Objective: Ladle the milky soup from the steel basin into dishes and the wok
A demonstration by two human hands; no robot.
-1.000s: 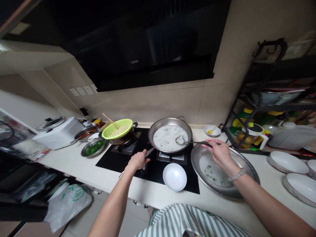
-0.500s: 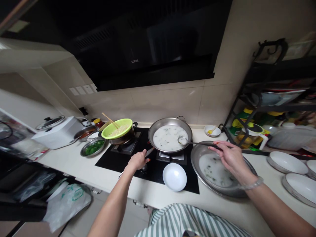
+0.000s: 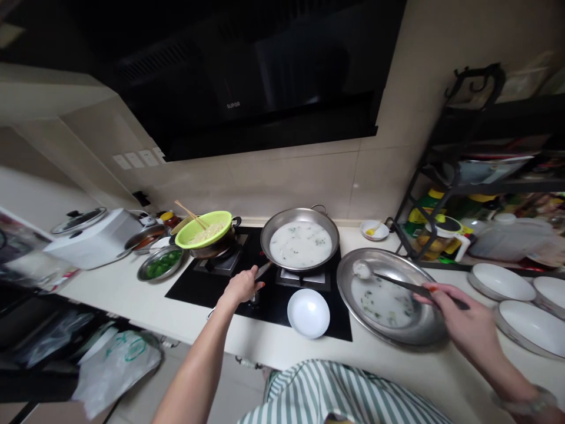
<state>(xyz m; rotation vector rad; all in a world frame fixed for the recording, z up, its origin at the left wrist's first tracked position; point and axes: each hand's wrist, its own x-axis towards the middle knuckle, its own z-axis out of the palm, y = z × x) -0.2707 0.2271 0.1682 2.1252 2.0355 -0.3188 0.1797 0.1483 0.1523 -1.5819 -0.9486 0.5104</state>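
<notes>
My left hand [image 3: 242, 285] is closed around the handle of a steel pan [image 3: 268, 227] on the black stove; the pan holds a white soup with green bits. My right hand [image 3: 457, 315] grips the dark handle of a ladle [image 3: 399, 281]. The ladle's bowl, filled with white liquid, hangs over the far rim of a large steel basin [image 3: 430, 335] on the counter to the right of the stove. That basin has a shallow pool of soup and greens in it. A small white bowl [image 3: 308, 312] sits on the stove's front edge between my hands.
A green colander [image 3: 205, 228] with noodles and chopsticks rests on a pot on the left burner. A steel dish of greens [image 3: 159, 265] and a white rice cooker [image 3: 90, 235] stand further left. White dishes [image 3: 501, 281] lie on the right, behind them a black rack [image 3: 445, 176].
My right hand lifted the ladle out of the pan and carried it right and toward me, over the steel basin. My left hand stayed on the pan handle.
</notes>
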